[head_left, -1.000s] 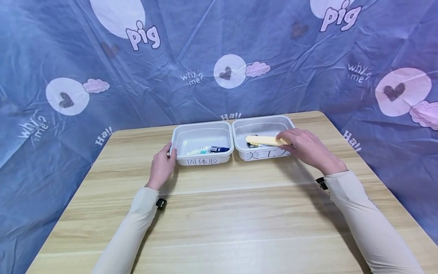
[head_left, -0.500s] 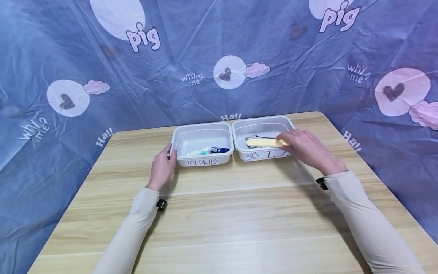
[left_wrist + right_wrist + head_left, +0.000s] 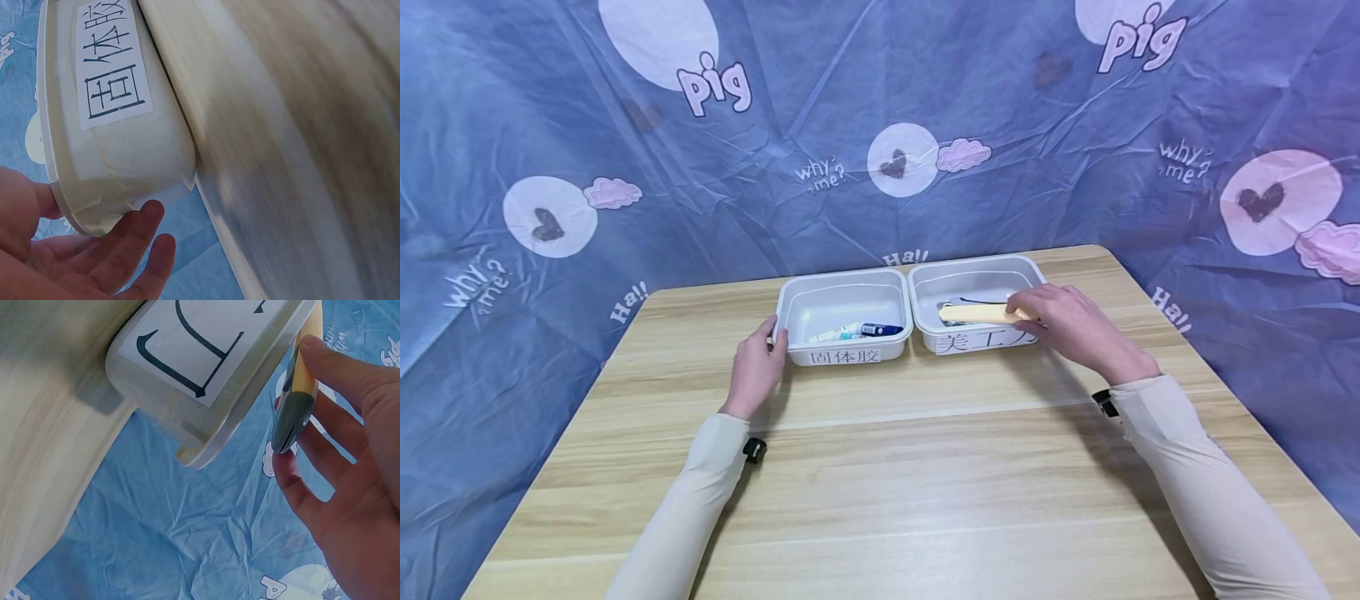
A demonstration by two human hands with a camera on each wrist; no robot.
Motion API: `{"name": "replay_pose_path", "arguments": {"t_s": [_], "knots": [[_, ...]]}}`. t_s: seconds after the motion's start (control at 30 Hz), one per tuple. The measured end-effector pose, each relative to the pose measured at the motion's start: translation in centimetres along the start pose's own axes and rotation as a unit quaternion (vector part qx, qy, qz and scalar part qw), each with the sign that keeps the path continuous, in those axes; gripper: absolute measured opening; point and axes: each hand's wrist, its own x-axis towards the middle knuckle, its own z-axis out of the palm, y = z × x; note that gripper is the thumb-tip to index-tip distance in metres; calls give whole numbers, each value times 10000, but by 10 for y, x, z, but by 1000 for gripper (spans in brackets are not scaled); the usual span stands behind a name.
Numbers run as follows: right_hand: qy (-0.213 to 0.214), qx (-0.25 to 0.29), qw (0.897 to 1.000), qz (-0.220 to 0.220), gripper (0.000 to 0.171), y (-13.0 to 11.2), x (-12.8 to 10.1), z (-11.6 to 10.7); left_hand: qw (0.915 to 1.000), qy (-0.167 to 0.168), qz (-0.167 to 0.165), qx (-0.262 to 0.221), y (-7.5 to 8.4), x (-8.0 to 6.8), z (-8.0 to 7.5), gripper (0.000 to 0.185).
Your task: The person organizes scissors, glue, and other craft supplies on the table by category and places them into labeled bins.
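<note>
Head view looks down on a wooden table (image 3: 880, 467) with two white plastic tubs standing side by side at its far edge, their rims touching or nearly so. The right hand (image 3: 1071, 321) reaches over the near right corner of the right tub (image 3: 973, 283) and pinches the end of a long yellow utility knife (image 3: 981, 312) between thumb and fingers; the knife lies level across the tub, low over a dark thing on the bottom that is too hidden to make out. From the right wrist view the knife (image 3: 300, 381) shows a yellow body and a dark grey end, with the fingers (image 3: 337, 369) curled along one side and the thumb against the other, just beside the tub's rim (image 3: 250, 381). A paper label with black characters is stuck on the tub's front wall. The left hand (image 3: 756, 362) rests against the near left corner of the left tub (image 3: 842, 292), fingers relaxed and fairly straight, thumb up at the rim. The left wrist view shows those fingers (image 3: 125, 250) spread loosely under the tub's corner (image 3: 125, 169), touching it rather than gripping. Inside this tub lie a couple of glue sticks (image 3: 857, 330), one with a dark blue body, near the front wall. A blue printed cloth (image 3: 625, 167) hangs behind the table.
</note>
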Motion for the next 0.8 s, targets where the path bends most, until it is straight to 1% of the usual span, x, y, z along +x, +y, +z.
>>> {"name": "replay_pose_path", "arguments": {"t_s": [0.2, 0.47, 0.63, 0.73, 0.8], "knots": [[36, 174, 9998, -22, 22, 1, -1, 0, 10000, 11, 61, 3, 2, 1, 0, 53], [5, 173, 9998, 15, 23, 2, -1, 0, 10000, 37, 35, 23, 3, 1, 1, 52], [65, 194, 9998, 17, 21, 1, -1, 1, 10000, 9, 14, 31, 2, 1, 1, 52], [50, 192, 9997, 118, 19, 0, -1, 1, 10000, 2, 14, 31, 1, 2, 1, 52], [-11, 169, 9994, 295, 19, -3, -2, 1, 10000, -19, 14, 44, 1, 2, 1, 52]]}}
